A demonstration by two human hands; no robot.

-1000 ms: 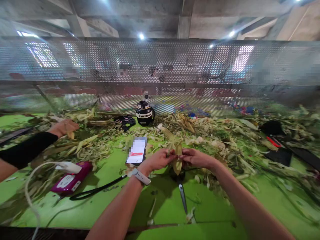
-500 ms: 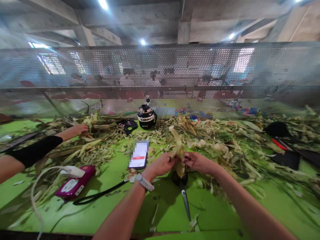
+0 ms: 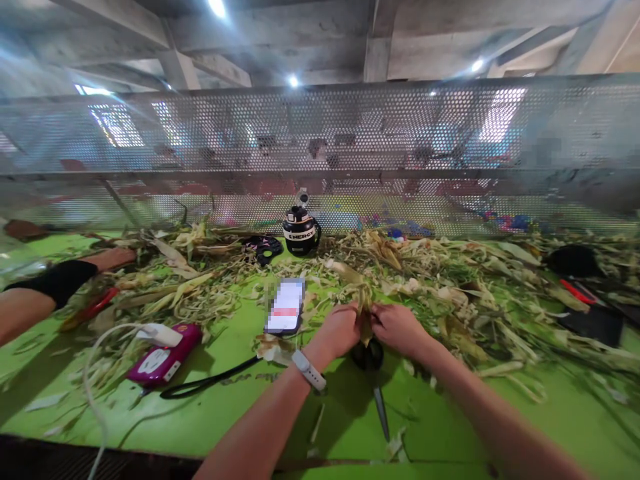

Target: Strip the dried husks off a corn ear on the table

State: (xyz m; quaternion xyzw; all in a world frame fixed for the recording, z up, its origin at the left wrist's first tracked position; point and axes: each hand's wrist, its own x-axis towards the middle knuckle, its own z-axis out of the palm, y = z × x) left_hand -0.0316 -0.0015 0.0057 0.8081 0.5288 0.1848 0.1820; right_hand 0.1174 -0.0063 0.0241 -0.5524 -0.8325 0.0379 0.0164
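Note:
Between my two hands is a bunched corn husk (image 3: pixel 363 293), pale yellow-green, with its twisted end pointing up and away to the left. My left hand (image 3: pixel 344 328), with a white watch on its wrist, is closed on the husk's left side. From the right, my right hand (image 3: pixel 398 327) pinches the same husk, fingers curled. Just below my hands, scissors (image 3: pixel 380 400) lie on the green table (image 3: pixel 440 427), blades toward me. Their black handles are partly beneath the husk.
Loose husk strips (image 3: pixel 450 273) are heaped along the perforated metal screen (image 3: pixel 350 147). A phone (image 3: pixel 286 307), a black jug (image 3: pixel 300 233) and a magenta power bank (image 3: pixel 165 357) with a white cable stand left of centre. Another person's hand (image 3: pixel 116 259) reaches into husks at far left.
My hands have drawn closer together on the husk, whose upper end leans further left. The other person's hand has moved left, and a red-handled thing shows below it. The view has shifted slightly.

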